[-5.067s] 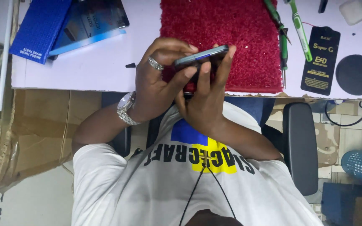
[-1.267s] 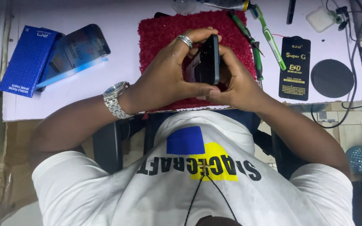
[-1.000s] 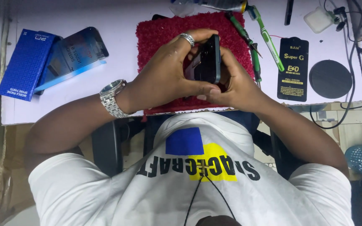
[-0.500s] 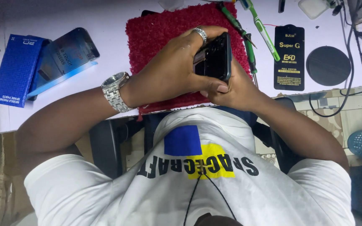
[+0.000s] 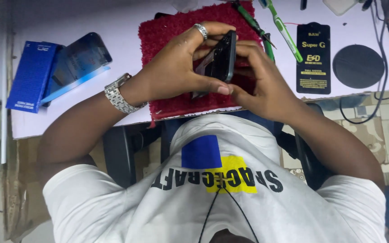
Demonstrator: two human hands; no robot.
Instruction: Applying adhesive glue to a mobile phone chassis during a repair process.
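Black phone [image 5: 222, 58] is standing on edge, pinched between the left hand's [image 5: 172, 74] thumb and ringed finger, while the right hand's [image 5: 266, 85] fingers are pressing together against its other face. Probably best: gripping the edges only, staying over the red mat [image 5: 167, 33] beneath the fingers; green tools [image 5: 284, 31] are lying beyond.

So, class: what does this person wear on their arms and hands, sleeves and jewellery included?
Both arms are bare below the short white T-shirt sleeves. The left hand has a silver ring on one finger, and a silver link-band wristwatch sits on that wrist. The right hand shows no ring or watch.
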